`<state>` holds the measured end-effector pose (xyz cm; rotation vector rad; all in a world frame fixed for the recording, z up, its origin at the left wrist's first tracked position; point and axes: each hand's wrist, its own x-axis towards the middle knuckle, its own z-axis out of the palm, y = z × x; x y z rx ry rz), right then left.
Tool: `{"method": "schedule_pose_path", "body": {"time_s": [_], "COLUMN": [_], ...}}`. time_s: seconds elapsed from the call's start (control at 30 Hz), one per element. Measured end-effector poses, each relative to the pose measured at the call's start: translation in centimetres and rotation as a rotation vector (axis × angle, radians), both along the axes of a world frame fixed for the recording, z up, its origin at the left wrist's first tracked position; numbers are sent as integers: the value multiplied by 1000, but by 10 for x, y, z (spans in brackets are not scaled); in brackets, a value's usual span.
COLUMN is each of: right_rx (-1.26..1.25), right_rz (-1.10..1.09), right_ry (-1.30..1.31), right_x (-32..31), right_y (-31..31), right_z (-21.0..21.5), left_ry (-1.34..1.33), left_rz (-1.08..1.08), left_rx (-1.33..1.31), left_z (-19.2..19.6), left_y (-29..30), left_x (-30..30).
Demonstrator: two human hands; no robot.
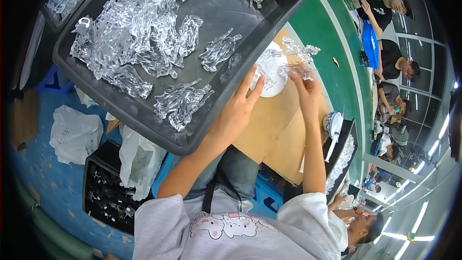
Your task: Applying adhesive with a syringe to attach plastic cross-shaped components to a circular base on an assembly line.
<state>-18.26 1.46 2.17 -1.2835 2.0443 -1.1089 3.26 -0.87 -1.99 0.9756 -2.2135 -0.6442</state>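
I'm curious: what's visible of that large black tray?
The large black rectangular tray looks like plastic, with raised walls, rounded corners and a scuffed floor. It lies slantwise, partly cut off at the picture's top. Glossy, transparent, plastic-looking pieces heap on its left; a few lie apart. The bare left hand appears beside its rim; contact is unclear.

Green table (313, 19), brown board (274, 120), probably cardboard, white plate (276, 89) atop

A bin (228, 13) blocks the way left of the left hand (242, 103); bare cardboard (272, 123) leaves passage toward the right forearm (313, 156), a bowl (331, 124) just beyond.
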Motion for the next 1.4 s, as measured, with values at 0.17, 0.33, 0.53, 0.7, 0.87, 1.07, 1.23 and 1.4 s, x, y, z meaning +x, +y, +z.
{"method": "schedule_pose_path", "body": {"time_s": [0.17, 0.33, 0.53, 0.7, 0.87, 1.07, 1.23, 1.4], "right_rx": [92, 123, 46, 69, 97, 183, 57, 103], "right_rz": [-29, -108, -4, 24, 26, -7, 42, 54], "right_ry": [-223, -149, -74, -21, -145, -99, -121, 99], "right_x": [5, 4, -3, -7, -7, -10, -4, 10], "right_y": [-7, -10, -8, -7, -9, -12, -12, -11], "right_z": [10, 8, 6, 5, 8, 9, 8, 16], "left_ry": [-9, 46, 40, 29, 3, -24, -67, -74], "left_rz": [3, -4, -9, -13, -27, -35, -53, -43], "left_rx": [10, 40, 52, 41, 73, 64, 29, 19], "left_z": [-1, -5, -3, -4, -2, -4, -3, -2], "left_y": [0, 0, -1, -2, -2, 0, 0, -1], "left_x": [2, 1, 2, 2, 4, 4, 4, 5]}}
